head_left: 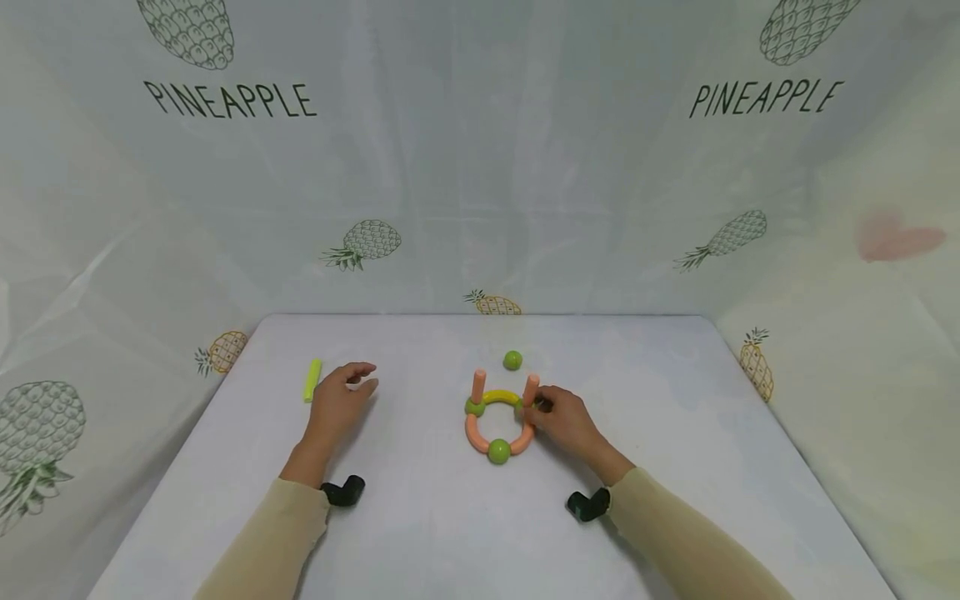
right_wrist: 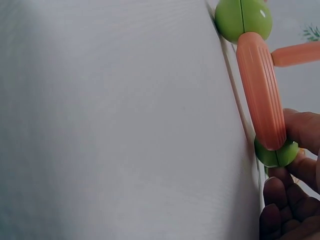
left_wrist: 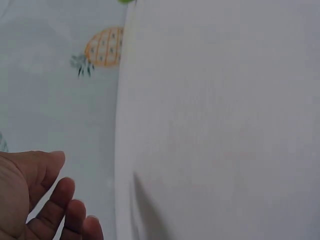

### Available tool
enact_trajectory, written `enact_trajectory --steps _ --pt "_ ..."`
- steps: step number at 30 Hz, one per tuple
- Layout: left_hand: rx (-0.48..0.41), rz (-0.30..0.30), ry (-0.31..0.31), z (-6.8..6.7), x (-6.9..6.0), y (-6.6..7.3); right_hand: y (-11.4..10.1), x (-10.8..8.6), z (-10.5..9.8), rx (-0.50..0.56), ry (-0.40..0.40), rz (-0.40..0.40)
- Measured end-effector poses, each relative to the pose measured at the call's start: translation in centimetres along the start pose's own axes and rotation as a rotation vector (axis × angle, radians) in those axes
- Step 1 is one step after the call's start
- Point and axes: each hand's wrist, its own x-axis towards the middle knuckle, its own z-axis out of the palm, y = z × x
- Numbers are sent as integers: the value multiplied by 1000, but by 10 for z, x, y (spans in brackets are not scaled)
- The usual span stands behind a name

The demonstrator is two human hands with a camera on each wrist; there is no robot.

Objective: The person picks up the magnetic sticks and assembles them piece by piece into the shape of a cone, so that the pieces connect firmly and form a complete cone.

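Note:
A ring of curved orange rods, a yellow curved rod (head_left: 501, 396) and green balls lies on the white table. Two straight orange rods stand up from it, a left one (head_left: 477, 387) and a right one (head_left: 531, 389). My right hand (head_left: 567, 422) pinches the ring's right green ball (right_wrist: 276, 154), at the end of a grooved orange curved rod (right_wrist: 261, 90). That ball is partly hidden by the fingers. Over the table's left part, my left hand (head_left: 341, 408) holds nothing, its fingers loosely bent and apart from the thumb.
Behind the ring lies a loose green ball (head_left: 512, 360). A yellow-green stick (head_left: 312, 381) rests just left of my left hand. The white table (head_left: 420, 533) meets a pineapple-printed curtain (head_left: 480, 167) at the back and sides.

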Motion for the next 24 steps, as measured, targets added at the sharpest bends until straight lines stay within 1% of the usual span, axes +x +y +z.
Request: enact_trajectory --steps 3,6,9,13,17,22,24 --pt "20 -22 33 -17 2 -10 1 0 1 -1 5 0" --pt "33 -35 66 -32 4 -21 2 -1 1 1 5 -11" --pt "52 -49 100 -43 7 -30 1 -2 1 10 6 -21" --pt "70 -74 121 -53 11 -40 2 -1 0 18 4 -23" --pt "80 -101 109 -59 14 -50 3 -1 0 20 0 -27" --pt "100 -142 59 -62 16 -62 3 -2 0 24 0 -37" --pt "106 -150 46 -63 17 -65 4 -2 0 26 0 -40"
